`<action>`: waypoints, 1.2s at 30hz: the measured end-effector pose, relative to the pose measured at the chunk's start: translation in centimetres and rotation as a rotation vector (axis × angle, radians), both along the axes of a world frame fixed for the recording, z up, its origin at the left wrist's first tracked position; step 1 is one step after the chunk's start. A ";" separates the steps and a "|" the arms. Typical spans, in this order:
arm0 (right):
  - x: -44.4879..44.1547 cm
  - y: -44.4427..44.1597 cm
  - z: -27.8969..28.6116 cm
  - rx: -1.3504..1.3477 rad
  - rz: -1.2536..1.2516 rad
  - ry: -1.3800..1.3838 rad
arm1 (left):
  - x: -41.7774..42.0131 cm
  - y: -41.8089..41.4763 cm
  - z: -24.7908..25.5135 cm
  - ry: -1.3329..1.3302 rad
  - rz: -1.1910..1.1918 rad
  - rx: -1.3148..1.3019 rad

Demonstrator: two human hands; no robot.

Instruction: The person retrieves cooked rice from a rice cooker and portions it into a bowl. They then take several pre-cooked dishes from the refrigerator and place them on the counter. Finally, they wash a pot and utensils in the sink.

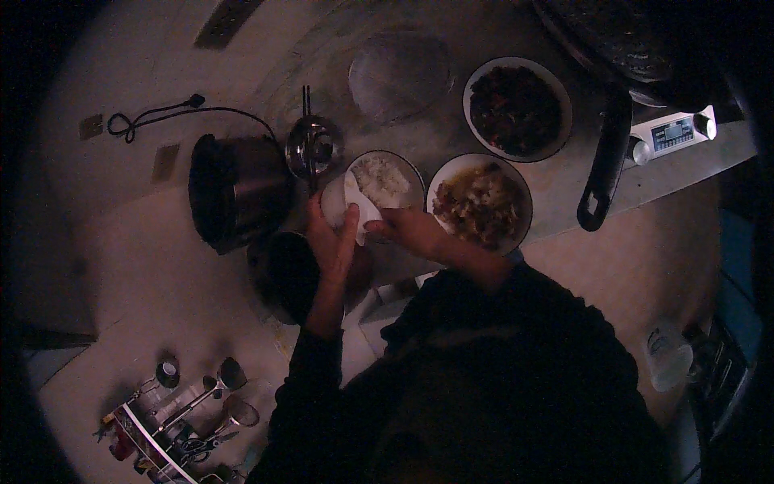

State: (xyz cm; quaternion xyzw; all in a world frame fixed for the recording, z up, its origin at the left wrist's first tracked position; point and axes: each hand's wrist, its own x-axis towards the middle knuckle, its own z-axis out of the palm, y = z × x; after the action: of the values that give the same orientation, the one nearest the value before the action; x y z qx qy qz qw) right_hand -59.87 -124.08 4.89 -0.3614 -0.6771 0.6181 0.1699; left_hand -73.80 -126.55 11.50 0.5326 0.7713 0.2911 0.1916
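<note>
A round white bowl [404, 171] of cooked white rice [382, 181] sits on the counter before me. My left hand [331, 245] grips its left side, with fingers outside and thumb reaching over the rim. Over the rice, my right hand [411, 232] grasps a white utensil [361, 206] that looks like a rice paddle; my left thumb overlaps it. To the right, below my right forearm, is a white plate of chopped, saucy food [481, 202]. Left of the rice, two dark chopsticks [307, 106] lie across a shiny steel bowl or lid [323, 145].
A rice cooker or pot [254, 181] and its cord [208, 109] are at left. A dark pot [284, 275] stands nearer me. Behind are a clear round lid or dish [399, 75] and another filled plate [517, 109]. A pan handle [604, 163] juts beside the cooktop [671, 133].
</note>
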 end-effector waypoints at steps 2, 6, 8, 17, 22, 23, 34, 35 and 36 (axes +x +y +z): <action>0.2 -0.1 0.7 0.060 -0.038 -0.053 | 0.7 0.3 0.4 0.104 -0.053 0.005; 0.6 0.0 1.8 0.087 0.072 -0.213 | 0.1 -0.1 -0.7 0.332 -0.123 0.029; 0.0 -0.1 0.5 0.097 0.135 -0.315 | 2.5 0.7 0.7 0.604 -0.237 0.002; 0.6 0.6 -0.7 0.124 0.020 -0.270 | 3.0 0.5 0.7 0.748 -0.160 0.002; 3.0 1.7 2.2 0.028 0.083 -0.330 | 1.9 0.5 0.4 0.484 -0.063 0.127; 3.2 1.7 2.2 0.025 0.080 -0.335 | 1.9 0.6 0.6 0.470 -0.057 0.149; 4.5 0.8 0.0 -0.092 -0.012 -0.263 | 1.5 0.6 0.3 0.436 -0.028 0.144; 4.6 0.8 0.0 -0.080 -0.023 -0.264 | 1.6 0.6 0.2 0.434 -0.033 0.151; 4.7 0.8 -0.3 -0.082 -0.023 -0.257 | 1.6 0.6 0.1 0.442 -0.036 0.140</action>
State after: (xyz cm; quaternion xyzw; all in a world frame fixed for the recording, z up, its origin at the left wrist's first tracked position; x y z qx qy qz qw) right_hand -55.21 -123.33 4.63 -0.4521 -0.6631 0.5920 0.0740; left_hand -72.19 -125.94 11.60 0.6091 0.7628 0.2166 -0.0144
